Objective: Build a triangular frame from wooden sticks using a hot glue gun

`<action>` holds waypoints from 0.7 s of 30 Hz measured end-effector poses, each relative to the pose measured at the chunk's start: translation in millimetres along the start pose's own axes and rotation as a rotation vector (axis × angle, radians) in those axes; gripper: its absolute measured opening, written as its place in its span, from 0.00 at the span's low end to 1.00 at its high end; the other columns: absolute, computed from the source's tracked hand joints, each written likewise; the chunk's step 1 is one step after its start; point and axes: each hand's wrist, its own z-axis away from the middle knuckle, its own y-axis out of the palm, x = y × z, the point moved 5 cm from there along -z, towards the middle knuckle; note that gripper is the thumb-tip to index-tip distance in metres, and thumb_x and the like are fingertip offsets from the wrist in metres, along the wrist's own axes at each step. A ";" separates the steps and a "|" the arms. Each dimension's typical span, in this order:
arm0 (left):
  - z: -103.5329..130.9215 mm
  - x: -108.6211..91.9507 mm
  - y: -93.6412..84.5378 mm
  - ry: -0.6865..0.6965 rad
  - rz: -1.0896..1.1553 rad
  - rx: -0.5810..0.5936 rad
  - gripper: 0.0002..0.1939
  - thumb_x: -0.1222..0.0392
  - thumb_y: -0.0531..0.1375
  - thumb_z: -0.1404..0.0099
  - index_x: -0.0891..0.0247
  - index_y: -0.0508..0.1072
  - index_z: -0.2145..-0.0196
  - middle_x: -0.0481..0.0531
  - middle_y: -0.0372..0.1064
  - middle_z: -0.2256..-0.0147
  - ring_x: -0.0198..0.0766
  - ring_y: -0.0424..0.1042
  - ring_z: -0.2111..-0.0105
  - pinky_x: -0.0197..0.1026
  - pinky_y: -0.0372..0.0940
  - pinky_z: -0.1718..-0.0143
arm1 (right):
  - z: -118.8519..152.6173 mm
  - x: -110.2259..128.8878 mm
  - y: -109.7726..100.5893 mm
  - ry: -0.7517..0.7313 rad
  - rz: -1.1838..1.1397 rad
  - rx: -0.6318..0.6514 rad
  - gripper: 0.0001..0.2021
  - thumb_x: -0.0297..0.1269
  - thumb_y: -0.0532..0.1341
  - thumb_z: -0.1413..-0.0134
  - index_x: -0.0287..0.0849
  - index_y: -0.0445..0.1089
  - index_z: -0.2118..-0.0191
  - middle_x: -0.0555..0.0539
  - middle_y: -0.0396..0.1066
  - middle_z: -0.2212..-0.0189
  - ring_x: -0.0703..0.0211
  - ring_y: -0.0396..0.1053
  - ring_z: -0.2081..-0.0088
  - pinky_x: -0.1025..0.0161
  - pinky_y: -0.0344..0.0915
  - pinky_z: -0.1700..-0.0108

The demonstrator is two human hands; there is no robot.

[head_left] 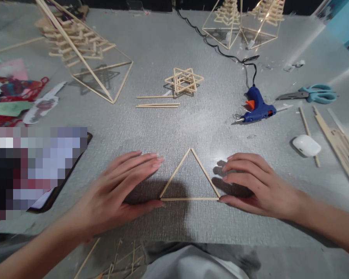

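Three thin wooden sticks form a triangle (190,199) flat on the grey table, its point facing away from me. My left hand (120,184) lies at the triangle's left side, fingers stretched out, with the thumb tip at the lower left corner. On the other side, my right hand (256,184) has its fingers apart and slightly bent, and its thumb tip meets the lower right corner. Neither hand grips a stick. Farther back are a star-shaped stack of stick triangles (184,81) and several loose sticks (158,105).
A blue glue gun (258,104) lies at the right with its black cord running back. Beyond it are scissors (322,94), a white case (306,145) and wooden strips (334,143). Stick frames (123,81) stand at the back; a phone (88,137) lies left.
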 end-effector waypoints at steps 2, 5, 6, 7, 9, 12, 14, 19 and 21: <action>-0.1 -0.1 0.2 0.003 -0.004 -0.001 0.39 0.49 0.68 0.24 0.55 0.57 0.23 0.59 0.75 0.36 0.52 0.74 0.35 0.58 0.64 0.27 | -0.4 0.5 -0.3 -0.007 0.006 0.005 0.17 0.45 0.71 0.33 0.43 0.71 0.46 0.41 0.79 0.48 0.46 0.73 0.40 0.50 0.73 0.39; 0.1 0.3 0.3 0.002 -0.008 -0.003 0.39 0.49 0.68 0.24 0.55 0.57 0.24 0.59 0.75 0.36 0.51 0.74 0.35 0.59 0.64 0.28 | -1.2 1.5 -0.9 -0.024 0.018 0.009 0.17 0.45 0.71 0.31 0.42 0.70 0.47 0.40 0.79 0.48 0.47 0.73 0.40 0.51 0.71 0.38; 0.1 0.2 0.1 0.005 -0.008 -0.006 0.39 0.49 0.68 0.24 0.55 0.57 0.24 0.59 0.75 0.36 0.52 0.74 0.35 0.59 0.65 0.28 | -1.4 1.6 -0.9 -0.028 0.022 0.010 0.17 0.45 0.70 0.31 0.41 0.70 0.47 0.40 0.79 0.48 0.47 0.73 0.40 0.51 0.71 0.38; 0.0 0.1 0.0 0.008 -0.008 -0.008 0.39 0.49 0.69 0.25 0.55 0.57 0.24 0.59 0.75 0.36 0.52 0.74 0.35 0.59 0.65 0.28 | -1.5 1.6 -0.8 -0.031 0.024 0.012 0.17 0.45 0.70 0.31 0.41 0.70 0.47 0.40 0.79 0.48 0.47 0.73 0.40 0.51 0.71 0.38; -0.4 0.0 -0.3 0.009 -0.005 -0.005 0.39 0.49 0.68 0.24 0.55 0.57 0.24 0.58 0.76 0.36 0.52 0.74 0.35 0.59 0.66 0.29 | -1.2 1.3 -0.5 -0.031 0.026 0.013 0.17 0.45 0.70 0.31 0.41 0.70 0.46 0.40 0.79 0.48 0.47 0.73 0.41 0.51 0.71 0.38; -0.7 0.1 -0.6 -0.002 -0.001 0.008 0.40 0.50 0.68 0.24 0.52 0.55 0.23 0.57 0.75 0.36 0.51 0.74 0.34 0.59 0.65 0.28 | -0.5 0.6 0.0 -0.030 0.024 0.007 0.17 0.46 0.70 0.31 0.41 0.70 0.46 0.41 0.79 0.48 0.47 0.73 0.41 0.50 0.72 0.39; -0.6 -0.2 -1.1 -0.001 -0.002 0.010 0.40 0.51 0.68 0.24 0.53 0.55 0.23 0.57 0.75 0.35 0.51 0.73 0.34 0.58 0.65 0.28 | -0.2 0.5 0.4 -0.033 0.021 0.005 0.18 0.46 0.71 0.32 0.41 0.70 0.47 0.40 0.79 0.48 0.46 0.73 0.41 0.50 0.72 0.39; -0.8 -0.9 -1.5 0.030 -0.002 -0.015 0.39 0.51 0.70 0.25 0.58 0.58 0.25 0.60 0.76 0.36 0.52 0.75 0.35 0.58 0.65 0.28 | -0.7 0.4 0.8 -0.032 0.014 0.002 0.18 0.45 0.72 0.33 0.40 0.70 0.47 0.39 0.79 0.48 0.47 0.74 0.41 0.51 0.71 0.39; -1.7 -0.7 -0.9 0.037 -0.002 -0.025 0.39 0.51 0.70 0.25 0.59 0.59 0.25 0.61 0.76 0.37 0.52 0.75 0.36 0.58 0.66 0.28 | -1.0 0.9 0.6 -0.037 0.013 0.003 0.18 0.45 0.72 0.32 0.40 0.70 0.47 0.39 0.78 0.48 0.47 0.74 0.41 0.51 0.71 0.38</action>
